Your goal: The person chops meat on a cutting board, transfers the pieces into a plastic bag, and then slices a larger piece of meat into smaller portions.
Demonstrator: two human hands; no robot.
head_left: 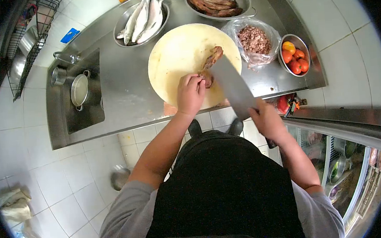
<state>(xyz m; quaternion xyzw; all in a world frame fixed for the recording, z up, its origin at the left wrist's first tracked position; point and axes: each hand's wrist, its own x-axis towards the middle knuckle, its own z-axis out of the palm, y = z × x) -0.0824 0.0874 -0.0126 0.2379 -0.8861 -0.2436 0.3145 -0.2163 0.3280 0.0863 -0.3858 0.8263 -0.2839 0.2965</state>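
Note:
On the round, pale yellow cutting board lies a strip of browned meat. My left hand presses its curled fingertips on the near end of that meat. A broad cleaver is gripped by its dark handle in my right hand. Its blade slants up and left over the board, the edge right beside the meat and close to my left fingertips. Part of the meat's near end is hidden under the fingers.
Behind the board stand a bowl of whole fish and a colander of browned meat strips. To the right are a plastic bag of diced meat and a bowl of tomatoes. A sink with pots is at left.

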